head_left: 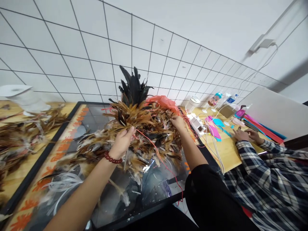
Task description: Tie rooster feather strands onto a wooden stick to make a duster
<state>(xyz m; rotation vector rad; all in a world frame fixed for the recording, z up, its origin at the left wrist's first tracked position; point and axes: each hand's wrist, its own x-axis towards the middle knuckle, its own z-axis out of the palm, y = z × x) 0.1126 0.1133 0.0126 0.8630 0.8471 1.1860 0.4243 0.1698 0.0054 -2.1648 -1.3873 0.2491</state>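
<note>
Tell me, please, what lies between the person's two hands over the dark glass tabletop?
In the head view, the left hand and right hand are bridged by a brown feather bundle and thin red string.

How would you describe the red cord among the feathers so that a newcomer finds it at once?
Start at the dark glass tabletop below the tiled wall and find the brown feather heap on it. From the left hand, closed on feathers, the red cord trails toward the table's near edge. It alone there is thin, smooth and bright red.

The feather pile (144, 128) lies on the tray (36, 160), with a bag (163, 102) behind it; more feathers (21, 134) lie left, a co-worker's hands (245, 134) right on the table (228, 150)
</note>
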